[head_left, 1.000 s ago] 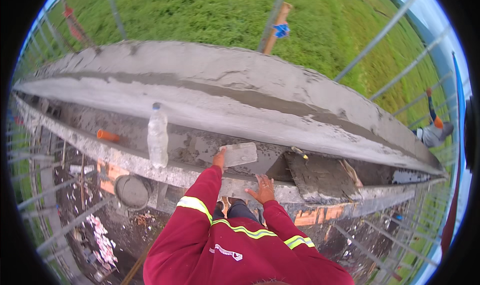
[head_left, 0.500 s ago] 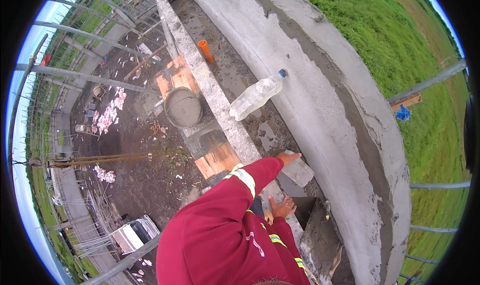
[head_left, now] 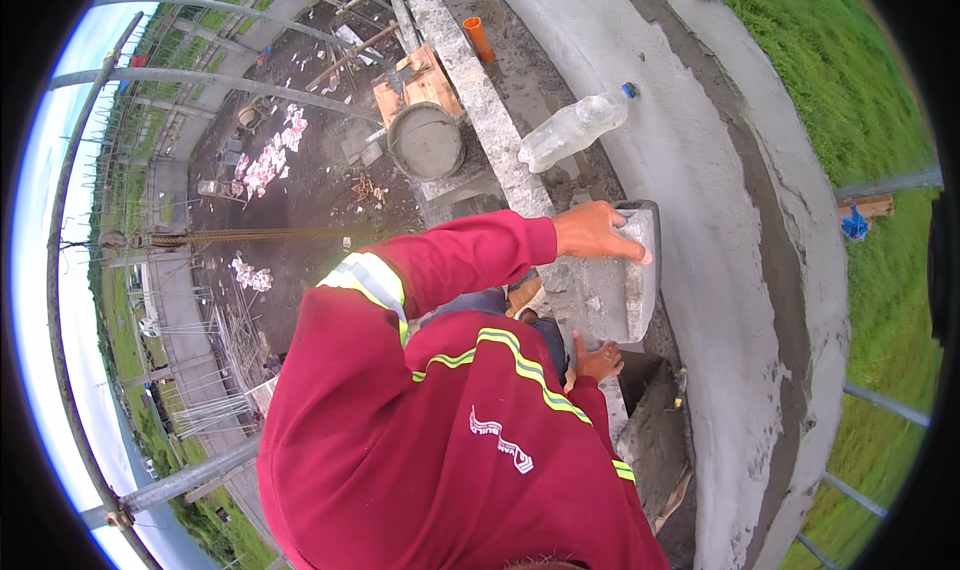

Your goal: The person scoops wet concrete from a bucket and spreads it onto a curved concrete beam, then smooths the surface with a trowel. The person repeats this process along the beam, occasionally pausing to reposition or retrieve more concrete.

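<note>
Grey slab in the left hand, right hand just below it

Slab: grey slab (head_left: pixel 608 305), cement-coloured, lying over the channel between a rough ledge (head_left: pixel 490 120) and a smooth plastered wall (head_left: pixel 690 240). Raised strip along its 3 o'clock side. Underside hidden; contact beneath cannot be told.

Left hand (head_left: pixel 600 232): at the slab's 12 o'clock end, thumb laid over the raised strip, fingers pinching the slab; the far fingertips are hidden.

Right hand (head_left: pixel 597 360): at 6 o'clock of the slab, just beside its lower edge, holding nothing visible. Fingers slightly spread, thumb apart, pointing towards the slab. Whether they touch it cannot be told.

Nearby, clock read from the slab:
- 5 o'clock: small tool (head_left: pixel 681 388) with yellow on its handle, near a dark, cement-smeared board (head_left: pixel 650 420).
- 12 o'clock, leaning a little to 11: clear plastic bottle (head_left: pixel 575 132), blue cap towards the wall, base towards the ledge.
- 11 o'clock, farther off: short orange pipe (head_left: pixel 478 40) in the channel.
- 10 o'clock, beyond the ledge: round bucket (head_left: pixel 425 142) of grey mix, wooden panels (head_left: pixel 420 78) beside it.

Outer field: rope (head_left: pixel 250 236) at 9 o'clock; pale pink scraps (head_left: pixel 270 160) on dark ground at 10; green grass (head_left: pixel 890 310) past the wall at 3.
</note>
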`<state>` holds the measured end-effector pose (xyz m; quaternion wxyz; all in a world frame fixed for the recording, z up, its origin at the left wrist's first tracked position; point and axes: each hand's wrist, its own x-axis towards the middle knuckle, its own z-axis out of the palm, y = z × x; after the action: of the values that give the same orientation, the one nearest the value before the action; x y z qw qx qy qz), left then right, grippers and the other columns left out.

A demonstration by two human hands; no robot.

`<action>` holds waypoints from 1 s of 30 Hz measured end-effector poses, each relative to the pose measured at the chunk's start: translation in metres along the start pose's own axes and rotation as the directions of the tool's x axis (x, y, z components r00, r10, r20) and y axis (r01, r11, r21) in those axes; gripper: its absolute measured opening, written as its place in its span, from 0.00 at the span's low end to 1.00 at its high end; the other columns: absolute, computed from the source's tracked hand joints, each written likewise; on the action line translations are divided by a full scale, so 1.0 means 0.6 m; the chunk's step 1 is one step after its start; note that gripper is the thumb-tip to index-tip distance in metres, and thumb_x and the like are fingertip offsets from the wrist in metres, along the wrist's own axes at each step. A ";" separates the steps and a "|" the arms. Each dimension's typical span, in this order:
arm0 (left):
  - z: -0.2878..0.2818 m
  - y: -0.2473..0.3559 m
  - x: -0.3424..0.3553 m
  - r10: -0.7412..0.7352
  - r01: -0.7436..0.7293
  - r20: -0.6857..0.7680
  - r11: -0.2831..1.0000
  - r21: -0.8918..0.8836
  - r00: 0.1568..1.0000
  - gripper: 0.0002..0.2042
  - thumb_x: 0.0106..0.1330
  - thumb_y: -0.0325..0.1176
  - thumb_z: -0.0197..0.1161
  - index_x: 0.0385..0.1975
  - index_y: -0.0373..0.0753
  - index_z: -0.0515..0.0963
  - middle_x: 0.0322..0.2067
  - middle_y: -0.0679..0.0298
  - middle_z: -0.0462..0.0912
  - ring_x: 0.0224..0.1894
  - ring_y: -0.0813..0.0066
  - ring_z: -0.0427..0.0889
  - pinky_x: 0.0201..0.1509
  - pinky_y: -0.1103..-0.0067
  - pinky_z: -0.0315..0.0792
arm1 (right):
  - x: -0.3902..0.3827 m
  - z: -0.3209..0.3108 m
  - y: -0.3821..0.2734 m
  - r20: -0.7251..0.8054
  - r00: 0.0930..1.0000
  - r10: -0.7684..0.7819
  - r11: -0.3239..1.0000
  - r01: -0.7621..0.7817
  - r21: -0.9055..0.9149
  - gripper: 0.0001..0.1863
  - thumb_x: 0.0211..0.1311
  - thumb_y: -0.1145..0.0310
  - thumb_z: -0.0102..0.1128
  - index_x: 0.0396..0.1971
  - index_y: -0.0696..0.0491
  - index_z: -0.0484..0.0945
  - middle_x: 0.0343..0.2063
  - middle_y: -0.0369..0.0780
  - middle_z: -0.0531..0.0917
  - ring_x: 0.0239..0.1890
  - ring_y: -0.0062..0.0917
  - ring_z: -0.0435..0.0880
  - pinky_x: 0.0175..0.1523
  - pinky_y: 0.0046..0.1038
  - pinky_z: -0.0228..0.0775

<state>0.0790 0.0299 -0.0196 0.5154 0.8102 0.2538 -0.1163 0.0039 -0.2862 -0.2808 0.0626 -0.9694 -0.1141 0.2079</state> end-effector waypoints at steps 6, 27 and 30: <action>-0.227 0.082 -0.143 0.033 -0.034 0.043 0.999 0.020 0.999 0.25 0.57 0.51 0.71 0.36 0.30 0.84 0.31 0.62 0.85 0.36 0.79 0.80 0.42 0.79 0.72 | -0.003 -0.010 -0.004 -0.009 1.000 -0.014 0.997 0.014 0.078 0.45 0.44 0.27 0.63 0.57 0.43 0.76 0.58 0.43 0.76 0.63 0.41 0.69 0.70 0.59 0.43; -0.567 -0.115 -0.271 -0.400 0.335 -0.493 0.916 -0.220 0.773 0.19 0.60 0.48 0.66 0.32 0.34 0.83 0.29 0.67 0.81 0.30 0.81 0.77 0.39 0.79 0.70 | 0.080 -0.163 -0.442 -0.255 0.678 -0.690 0.363 0.629 0.688 0.21 0.61 0.65 0.65 0.52 0.56 0.75 0.47 0.48 0.81 0.52 0.42 0.79 0.57 0.37 0.69; -0.625 -0.142 -0.240 -0.459 0.364 -0.483 0.888 -0.282 0.745 0.19 0.61 0.48 0.66 0.34 0.33 0.83 0.30 0.67 0.82 0.31 0.80 0.78 0.40 0.79 0.71 | 0.157 -0.162 -0.656 -0.378 0.656 -0.653 0.262 0.664 0.700 0.19 0.62 0.63 0.64 0.49 0.58 0.77 0.46 0.47 0.83 0.50 0.43 0.80 0.56 0.39 0.71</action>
<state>-0.1153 0.3521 0.1449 0.4516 0.6863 0.5695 0.0263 0.0515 0.1102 -0.1630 0.5670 -0.6963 -0.4000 0.1836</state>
